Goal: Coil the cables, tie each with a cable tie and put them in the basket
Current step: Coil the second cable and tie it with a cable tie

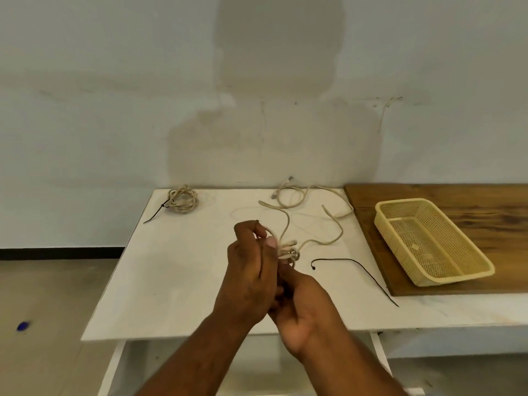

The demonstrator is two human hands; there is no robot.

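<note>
Counting from upper left: one tied coil (183, 200) lies on the counter (171, 281), not yet basketed. Mid-frame, my left grip (251, 267) curls round a strand of the second beige cable (328, 241). My right grip (303, 304) clamps its few loops; most of it trails loose. A black cable tie (357, 265) waits beside them. The basket (457, 277), at right, holds nothing. No writing is legible.

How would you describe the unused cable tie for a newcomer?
Start at the wooden board on the right. Just left of it, on the white table, lies a thin black cable tie. It lies loose, whereas the other tie binds the far-left coil.
</note>
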